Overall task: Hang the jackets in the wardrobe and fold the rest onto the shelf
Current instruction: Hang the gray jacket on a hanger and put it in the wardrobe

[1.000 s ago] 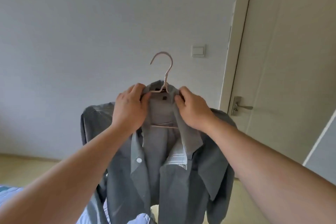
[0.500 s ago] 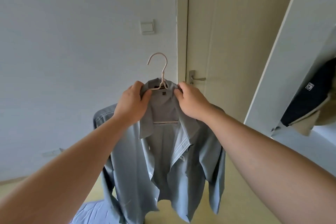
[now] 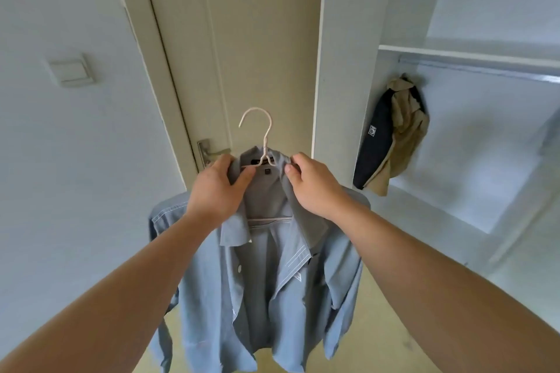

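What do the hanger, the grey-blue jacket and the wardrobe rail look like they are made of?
The hanger is a thin pale rod, smooth and matte: coated wire or plastic, I cannot tell which. The jacket looks like woven cotton-type cloth, matte, with white stitching and soft folds. The rail is probably metal, given its silvery sheen.

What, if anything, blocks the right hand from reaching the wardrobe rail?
Likely yes: the wardrobe is open and the rail is bare beside the hung jacket. The right hand pinches the grey jacket by the collar, so that comes along.
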